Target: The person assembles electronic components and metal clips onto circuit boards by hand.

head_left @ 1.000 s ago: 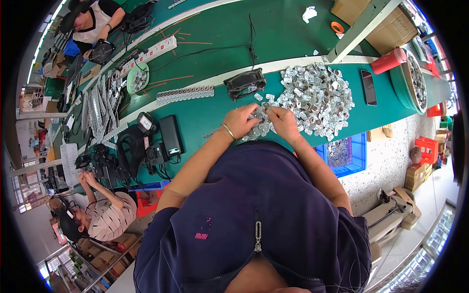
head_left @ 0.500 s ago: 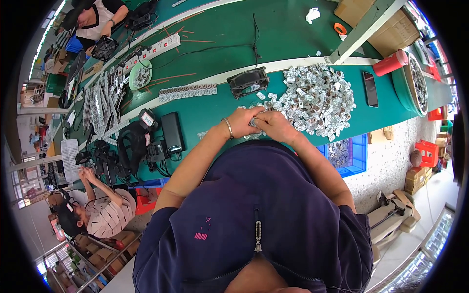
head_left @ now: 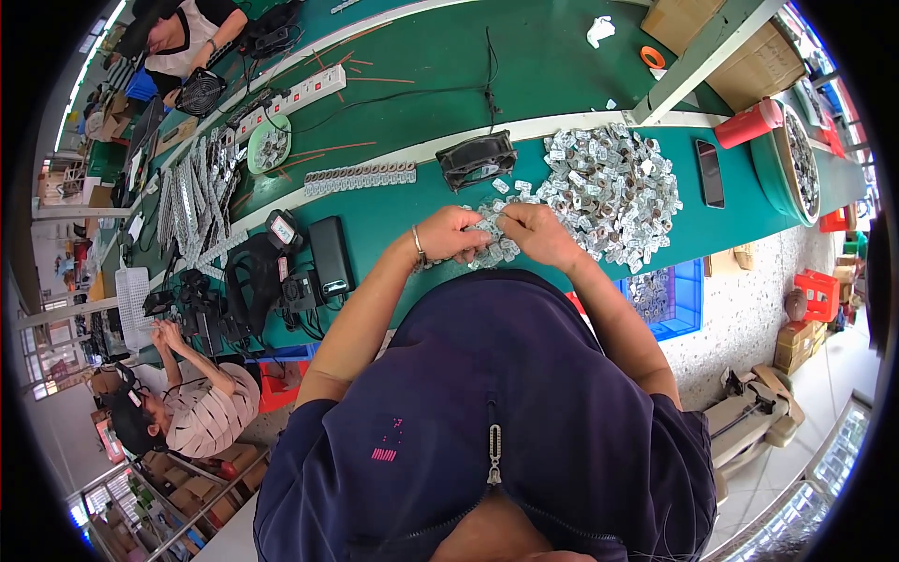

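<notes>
My left hand, with a bracelet at the wrist, is closed on a small silvery metal part, its fingertips pointing right. Close beside it my right hand is pinched, thumb and fingers meeting at the edge of the small parts. What lies between its fingertips is too small to make out. Loose small metal parts lie under and between both hands. Just to the right spreads a big heap of the same silvery parts, some with brown round pieces on them. A small black fan stands beyond my hands.
A row of joined parts lies at left of the fan. Further left are a black box, cables and metal strips. At right are a phone and a tub; a blue crate sits below the table edge. Two co-workers sit leftward.
My hands have moved slightly apart, the left one going left and the right one right. More of the small parts now show between them.
</notes>
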`<state>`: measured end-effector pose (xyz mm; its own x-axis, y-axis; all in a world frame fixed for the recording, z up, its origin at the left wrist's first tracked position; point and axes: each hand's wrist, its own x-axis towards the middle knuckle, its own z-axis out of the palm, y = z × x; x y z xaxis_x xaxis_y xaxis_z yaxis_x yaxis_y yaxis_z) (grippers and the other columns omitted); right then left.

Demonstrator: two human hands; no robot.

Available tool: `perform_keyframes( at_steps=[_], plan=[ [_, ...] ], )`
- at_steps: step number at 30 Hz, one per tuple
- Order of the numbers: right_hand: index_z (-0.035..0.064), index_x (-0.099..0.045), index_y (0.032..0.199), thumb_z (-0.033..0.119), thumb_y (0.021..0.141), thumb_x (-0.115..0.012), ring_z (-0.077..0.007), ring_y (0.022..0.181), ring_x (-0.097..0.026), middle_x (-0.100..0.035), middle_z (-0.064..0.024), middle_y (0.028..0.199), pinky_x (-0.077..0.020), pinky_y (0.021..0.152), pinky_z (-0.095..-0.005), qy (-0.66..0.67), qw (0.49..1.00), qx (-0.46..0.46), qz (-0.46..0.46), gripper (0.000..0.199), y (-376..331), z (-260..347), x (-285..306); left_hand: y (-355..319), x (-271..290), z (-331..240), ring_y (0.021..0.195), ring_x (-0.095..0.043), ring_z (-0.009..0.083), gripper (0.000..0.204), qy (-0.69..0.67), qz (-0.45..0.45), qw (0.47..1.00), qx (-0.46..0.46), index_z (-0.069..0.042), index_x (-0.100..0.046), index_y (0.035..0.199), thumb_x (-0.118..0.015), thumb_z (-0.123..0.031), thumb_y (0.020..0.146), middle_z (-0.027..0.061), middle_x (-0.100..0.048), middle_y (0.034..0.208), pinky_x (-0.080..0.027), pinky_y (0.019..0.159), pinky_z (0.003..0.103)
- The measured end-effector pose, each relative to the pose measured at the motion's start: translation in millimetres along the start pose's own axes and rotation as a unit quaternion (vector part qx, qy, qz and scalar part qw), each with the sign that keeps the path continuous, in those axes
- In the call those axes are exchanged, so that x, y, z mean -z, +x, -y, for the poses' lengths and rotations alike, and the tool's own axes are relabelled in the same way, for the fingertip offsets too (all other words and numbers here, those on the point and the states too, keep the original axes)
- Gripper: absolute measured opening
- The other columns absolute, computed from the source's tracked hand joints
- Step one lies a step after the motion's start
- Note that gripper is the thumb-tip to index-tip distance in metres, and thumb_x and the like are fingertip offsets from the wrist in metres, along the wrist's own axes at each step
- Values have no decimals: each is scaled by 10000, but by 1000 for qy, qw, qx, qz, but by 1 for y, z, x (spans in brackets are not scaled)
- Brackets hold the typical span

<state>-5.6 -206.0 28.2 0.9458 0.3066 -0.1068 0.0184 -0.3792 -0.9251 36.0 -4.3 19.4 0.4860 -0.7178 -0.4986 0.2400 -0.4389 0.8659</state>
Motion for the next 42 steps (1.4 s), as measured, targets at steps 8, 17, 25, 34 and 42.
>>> perform_keyframes(
  at_steps=[8, 17, 25, 34, 42],
  plan=[
    [8, -468, 662, 128, 871, -512, -120, 538, -398, -436, -46, 575, -352, 513, -291, -9, 997, 81, 10, 245, 1, -10, -7, -7, -1, -3, 543, -562, 101, 135, -87, 42, 994, -46, 5, -575, 803, -542, -103, 876, 33, -570, 645, -470, 483, 240],
    [66, -486, 674, 185, 915, -472, -81, 501, -409, -432, 15, 551, -342, 496, -234, 275, 939, -132, 157, 269, 3, -15, -9, -9, 1, 7, 575, -560, 102, 104, -109, 60, 990, -72, 4, -585, 843, -550, -92, 864, 28, -578, 679, -460, 526, 235],
    [1, -518, 702, 207, 888, -497, -119, 523, -467, -497, -50, 585, -394, 498, -285, 104, 982, -153, 44, 279, 10, -23, -9, -1, -13, 7, 628, -601, 189, 166, 208, -263, 926, -171, -54, -578, 976, -567, -112, 821, 94, -619, 776, -477, 556, 287],
    [-11, -536, 734, 208, 855, -534, -250, 577, -513, -539, -172, 666, -419, 571, -369, 31, 994, -103, -1, 250, 11, -25, -18, 2, -20, 17, 700, -613, 280, 204, 376, -334, 829, -243, -86, -596, 997, -590, -162, 808, 98, -631, 864, -497, 578, 346],
    [-8, -544, 739, 213, 846, -542, -283, 572, -511, -527, -191, 645, -421, 575, -374, 3, 998, -59, -33, 246, 19, -29, -20, 9, -17, 23, 675, -610, 272, 200, 373, -367, 801, -290, -68, -592, 995, -591, -129, 805, 95, -627, 834, -494, 564, 338]
  ],
)
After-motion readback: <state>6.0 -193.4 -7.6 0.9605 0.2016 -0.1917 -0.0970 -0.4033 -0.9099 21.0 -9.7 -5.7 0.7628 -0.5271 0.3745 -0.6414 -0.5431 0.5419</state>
